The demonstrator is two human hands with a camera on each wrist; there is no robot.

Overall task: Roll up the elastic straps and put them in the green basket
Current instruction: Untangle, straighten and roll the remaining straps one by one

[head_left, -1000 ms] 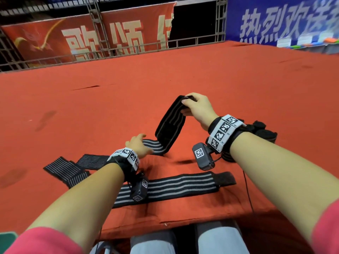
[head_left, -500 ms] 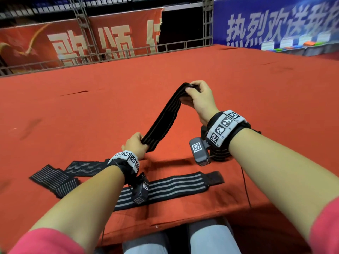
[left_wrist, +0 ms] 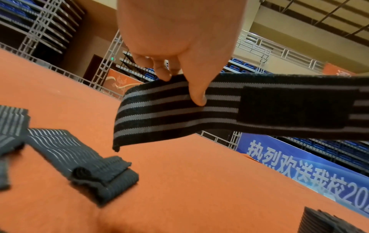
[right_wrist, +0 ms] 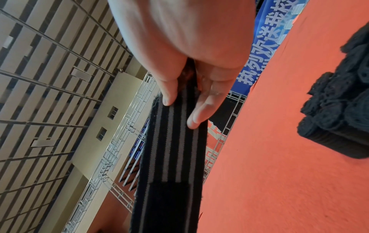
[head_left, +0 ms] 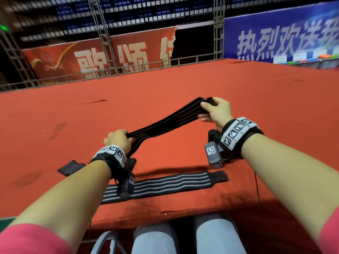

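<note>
A black elastic strap with grey stripes [head_left: 168,121] hangs stretched in the air between both hands, above the red table. My left hand [head_left: 119,139] pinches its near end [left_wrist: 159,110], thumb on top. My right hand [head_left: 215,111] grips the far end [right_wrist: 173,141], higher and further away. A plain black patch sits at the strap's middle [left_wrist: 295,107]. A second striped strap [head_left: 161,186] lies flat near the table's front edge. More straps [head_left: 70,167] lie at the left [left_wrist: 79,159]. Only a green corner [head_left: 5,221] shows at the lower left edge.
A pile of rolled black straps [right_wrist: 339,113] sits on the red cloth [head_left: 165,85] just right of my right wrist [head_left: 213,135]. The table's front edge [head_left: 183,215] runs above my knees. A metal railing and banners stand behind the table.
Both hands lifted the strap off the table and pulled it taut; it was folded and sagging before. My left hand went from resting on the strap to pinching its end.
</note>
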